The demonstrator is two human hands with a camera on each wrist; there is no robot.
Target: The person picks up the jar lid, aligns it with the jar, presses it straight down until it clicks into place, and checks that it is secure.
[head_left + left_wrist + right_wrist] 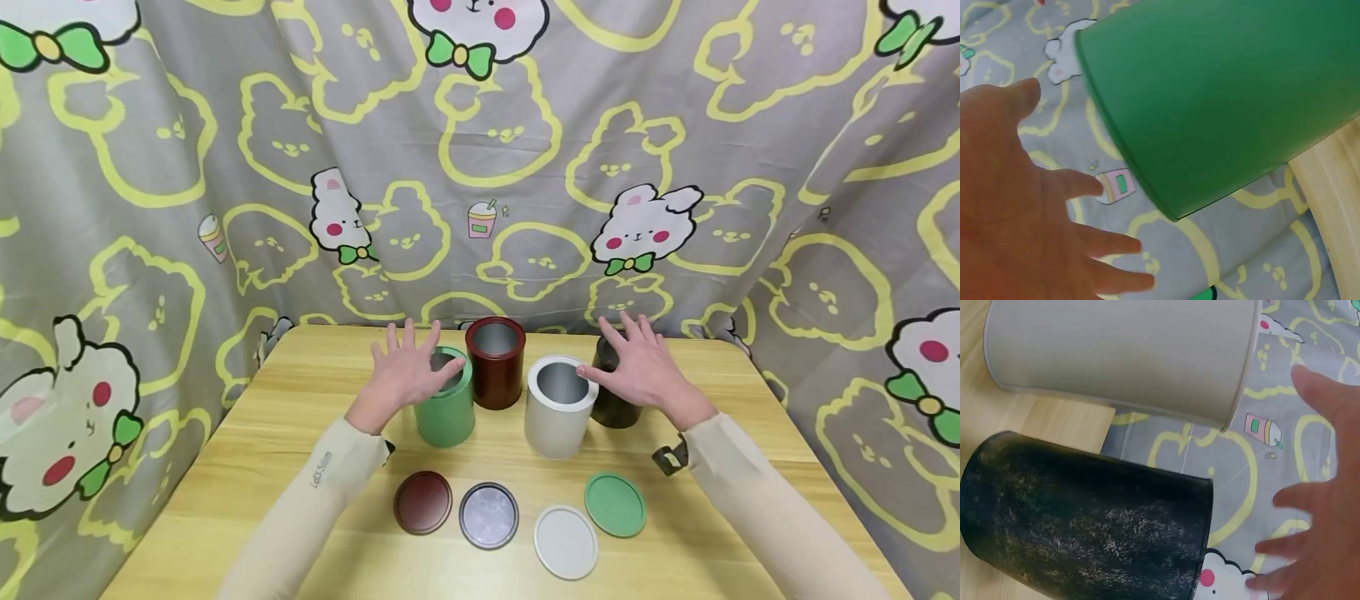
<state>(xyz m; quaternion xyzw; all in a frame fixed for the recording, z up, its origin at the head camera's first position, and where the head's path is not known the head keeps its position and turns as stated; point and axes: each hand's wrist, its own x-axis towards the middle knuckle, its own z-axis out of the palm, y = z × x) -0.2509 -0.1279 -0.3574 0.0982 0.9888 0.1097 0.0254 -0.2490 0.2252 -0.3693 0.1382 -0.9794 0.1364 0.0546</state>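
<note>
Fingers spread, my left hand [407, 369] hovers above the green canister [444, 412], hiding part of its rim. In the left wrist view a gap shows between that hand [1041, 206] and the green canister [1222, 100]. My right hand [636, 364], also with fingers spread, is over the black canister [617, 408], its thumb near the rim of the white canister [557, 421]. From the right wrist, the hand [1316, 506] appears apart from the black canister [1091, 519] and the white canister [1122, 356]. Behind stands a dark red canister [497, 371], lidless like the green and white ones.
Four round lids would be several: a dark red lid [423, 502], a grey lid with a dark rim [489, 516], a white lid [566, 542] and a green lid [615, 504] lie on the wooden table [247, 475]. A patterned curtain [420, 267] hangs behind.
</note>
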